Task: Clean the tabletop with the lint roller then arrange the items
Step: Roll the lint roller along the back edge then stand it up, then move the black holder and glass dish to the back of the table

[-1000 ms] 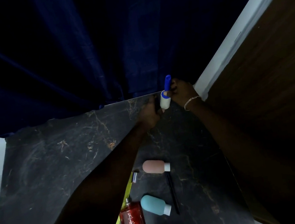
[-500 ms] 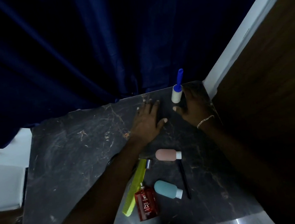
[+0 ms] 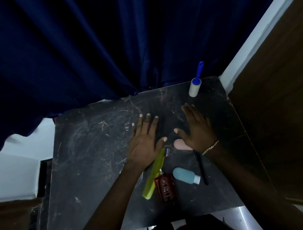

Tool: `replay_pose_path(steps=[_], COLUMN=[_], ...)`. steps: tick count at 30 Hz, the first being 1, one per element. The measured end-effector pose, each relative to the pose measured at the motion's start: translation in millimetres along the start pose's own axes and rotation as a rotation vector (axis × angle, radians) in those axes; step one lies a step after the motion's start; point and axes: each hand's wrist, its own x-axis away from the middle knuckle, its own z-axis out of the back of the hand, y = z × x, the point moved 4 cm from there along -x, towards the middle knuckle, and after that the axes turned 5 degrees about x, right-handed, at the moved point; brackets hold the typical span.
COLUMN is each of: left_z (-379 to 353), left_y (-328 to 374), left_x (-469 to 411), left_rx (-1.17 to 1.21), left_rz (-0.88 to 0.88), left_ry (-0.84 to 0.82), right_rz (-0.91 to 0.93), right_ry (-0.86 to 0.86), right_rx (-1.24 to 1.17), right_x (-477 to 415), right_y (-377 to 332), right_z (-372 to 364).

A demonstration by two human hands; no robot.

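Near centre we see red perfume bottle (image 3: 164,188), teal bottle (image 3: 184,174), yellow comb (image 3: 153,175) and black stick (image 3: 200,166) lying unmoved on table (image 3: 95,161). Our left hand (image 3: 145,143) and right hand (image 3: 197,129), flat, fingers spread, holding nothing, have drawn back nearer. Right hand now hides part of pink bottle (image 3: 179,143). Lint roller (image 3: 194,87) stands released, alone, far right corner.

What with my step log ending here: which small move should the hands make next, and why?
Probably the right hand should drop onto the pink bottle partly under it and grip it. The roller stands alone at the far right corner, the left hand is open and empty too, and the comb and red bottle lie jumbled, so arranging seems due.
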Motion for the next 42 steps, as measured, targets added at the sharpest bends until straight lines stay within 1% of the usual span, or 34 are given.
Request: replay_pose_path(steps=[6,9,11,14,17,20,23,30,33,36,39,42], left_z=[2.3,-2.7,-5.6,-9.2,-14.0,-21.5,-26.0,-28.4,-29.5,-28.5,-20.5,-4.5], left_y=[-27.8,-43.3,-53.9,-67.9,-79.2,-86.0,-87.7,-85.4,-86.1,-86.6,-91.9,-102.6], left_x=[60.0,84.6,98.4,113.0,121.6,119.2,113.2,102.0,100.7,99.4,96.0,87.6], left_rx=[0.015,0.038,0.063,0.192,0.362,0.475,0.565,0.614,0.615,0.661,0.727,0.851], left_rz=[0.077,0.144,0.188,0.281,0.408,0.531,0.623,0.628,0.617,0.606,0.614,0.619], left_ry=[0.016,0.018,0.024,0.056,0.099,0.063,0.042,-0.036,-0.035,-0.044,0.002,0.075], right_rz=[-0.009,-0.028,-0.052,-0.144,-0.137,-0.161,-0.143,-0.176,-0.195,-0.211,-0.214,-0.201], right_ry=[-0.046,-0.064,-0.108,-0.216,-0.313,-0.415,-0.466,-0.559,-0.572,-0.546,-0.464,-0.388], right_rx=[-0.033,-0.095,-0.165,-0.239,-0.221,-0.203,-0.139,-0.181,-0.223,-0.260,-0.287,-0.404], right_x=[35.6,46.8,52.3,57.0,57.8,51.3,40.1,27.3,25.1,24.4,18.0,4.5], right_y=[-38.9,-58.8,-73.0,-92.7,-111.4,-123.5,-137.0,-149.4,-148.5,-146.6,-149.6,-162.3], right_z=[-22.2,-35.8,-49.0,-69.4,-87.9,-100.6,-106.4,-112.8,-114.9,-111.9,-103.2,-93.8])
